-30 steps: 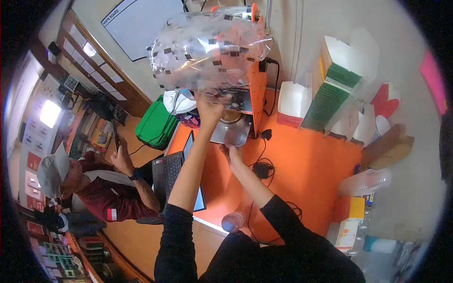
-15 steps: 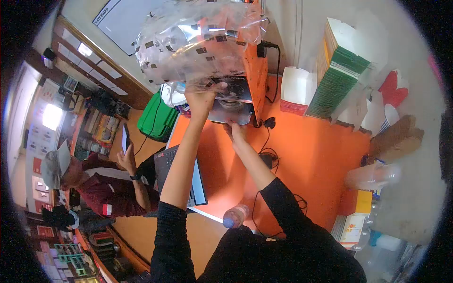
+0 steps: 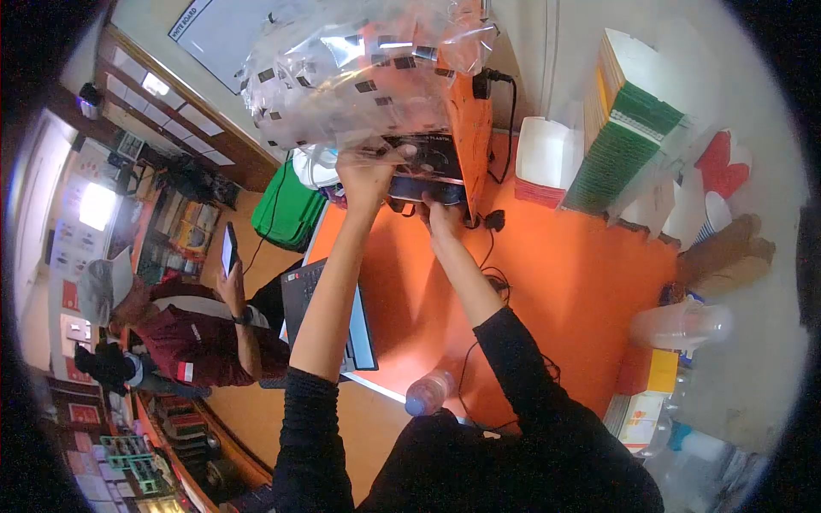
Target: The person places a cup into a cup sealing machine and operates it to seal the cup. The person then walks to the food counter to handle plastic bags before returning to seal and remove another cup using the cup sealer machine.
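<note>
An orange cup-sealing machine point(image 3: 479, 141) stands at the far end of the table, draped in clear plastic film point(image 3: 342, 94) printed with dark squares. My left hand point(image 3: 366, 181) is at the lower edge of the film, its fingers closed and partly covered by it. Below the black front panel, the sliding tray point(image 3: 423, 189) sits inside the machine. At the tray's front edge, my right hand point(image 3: 440, 219) has its fingers curled at the handle, and their tips are partly hidden.
A laptop point(image 3: 363, 329) and a water bottle point(image 3: 429, 392) are on the orange table point(image 3: 564, 282). Stacked green boxes point(image 3: 620, 145) and a white paper tray point(image 3: 547, 150) stand right, near cables. At left, a person point(image 3: 197, 329) holds a phone; a green bin point(image 3: 286, 209) is behind.
My right hand has moved away from me, and the tray with its round holder has slid into the machine. My left hand stays by the film. The view has shifted slightly.
</note>
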Motion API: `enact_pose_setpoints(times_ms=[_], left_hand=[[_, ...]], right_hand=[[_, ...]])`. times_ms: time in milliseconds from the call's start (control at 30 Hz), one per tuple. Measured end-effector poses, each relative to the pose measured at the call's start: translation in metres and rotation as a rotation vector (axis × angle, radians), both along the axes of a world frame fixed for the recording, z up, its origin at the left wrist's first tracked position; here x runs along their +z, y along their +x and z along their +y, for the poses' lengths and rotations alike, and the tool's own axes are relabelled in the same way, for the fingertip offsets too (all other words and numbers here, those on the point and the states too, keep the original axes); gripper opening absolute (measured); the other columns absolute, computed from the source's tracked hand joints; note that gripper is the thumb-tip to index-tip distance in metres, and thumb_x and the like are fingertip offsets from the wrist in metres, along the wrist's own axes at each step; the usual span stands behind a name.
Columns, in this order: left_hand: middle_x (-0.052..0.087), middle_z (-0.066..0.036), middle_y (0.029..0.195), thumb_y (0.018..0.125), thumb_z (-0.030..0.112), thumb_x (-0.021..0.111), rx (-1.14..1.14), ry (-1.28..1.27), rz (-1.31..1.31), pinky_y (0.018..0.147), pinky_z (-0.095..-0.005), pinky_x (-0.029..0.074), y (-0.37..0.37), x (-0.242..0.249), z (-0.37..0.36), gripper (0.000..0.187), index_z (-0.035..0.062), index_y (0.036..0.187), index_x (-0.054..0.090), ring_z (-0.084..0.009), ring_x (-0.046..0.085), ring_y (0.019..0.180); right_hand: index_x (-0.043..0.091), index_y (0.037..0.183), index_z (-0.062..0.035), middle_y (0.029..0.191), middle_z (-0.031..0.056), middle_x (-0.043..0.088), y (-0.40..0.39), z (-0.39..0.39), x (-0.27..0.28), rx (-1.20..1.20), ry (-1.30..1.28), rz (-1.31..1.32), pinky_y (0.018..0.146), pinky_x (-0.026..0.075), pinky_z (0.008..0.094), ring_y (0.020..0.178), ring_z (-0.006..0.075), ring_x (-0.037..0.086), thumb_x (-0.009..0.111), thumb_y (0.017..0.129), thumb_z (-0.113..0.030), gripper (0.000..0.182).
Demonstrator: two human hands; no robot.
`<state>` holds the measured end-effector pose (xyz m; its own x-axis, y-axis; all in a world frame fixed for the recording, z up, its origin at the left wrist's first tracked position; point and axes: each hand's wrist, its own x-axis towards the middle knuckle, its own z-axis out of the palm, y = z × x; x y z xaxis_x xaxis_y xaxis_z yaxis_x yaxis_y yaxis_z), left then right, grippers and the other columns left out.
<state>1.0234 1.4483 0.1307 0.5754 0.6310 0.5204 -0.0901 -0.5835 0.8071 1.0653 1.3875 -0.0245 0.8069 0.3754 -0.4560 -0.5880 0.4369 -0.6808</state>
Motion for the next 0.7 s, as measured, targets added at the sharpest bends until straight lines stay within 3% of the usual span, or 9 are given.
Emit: enact_pose_setpoints(times_ms=[333, 533, 700], left_hand=[[0.060, -0.002, 0.059, 0.063, 0.009, 0.088, -0.033, -0.039, -0.096, 0.050, -0.0262, 0.043, 0.001, -0.001, -0.002, 0.030, 0.0029, 0.063, 0.059, -0.0094, 0.052, 0.053], [0.062, -0.004, 0.058, 0.066, 0.009, 0.086, 0.035, 0.022, -0.005, 0.042, -0.0262, 0.040, -0.002, 0.006, -0.007, 0.025, 0.0001, 0.064, 0.062, -0.0102, 0.052, 0.047], [0.064, -0.007, 0.058, 0.069, 0.010, 0.084, 0.014, 0.000, 0.040, 0.040, -0.0264, 0.040, -0.005, 0.011, -0.012, 0.024, -0.0015, 0.063, 0.063, -0.0110, 0.054, 0.045]], right_hand=[[0.060, 0.091, -0.0042, 0.073, 0.0042, 0.066, 0.011, 0.003, -0.012, 0.070, 0.039, -0.035, 0.046, 0.041, 0.0240, 0.057, 0.0102, 0.060, 0.068, 0.087, -0.009, 0.010], [0.060, 0.091, -0.0035, 0.072, 0.0038, 0.065, 0.010, 0.004, -0.010, 0.037, 0.057, -0.059, 0.049, 0.046, 0.0248, 0.058, 0.0119, 0.061, 0.068, 0.087, -0.008, 0.009], [0.056, 0.106, -0.0057, 0.072, 0.0040, 0.064, 0.001, -0.013, 0.004, 0.100, 0.147, -0.139, 0.054, 0.051, 0.0258, 0.062, 0.0145, 0.063, 0.069, 0.088, -0.014, 0.024]])
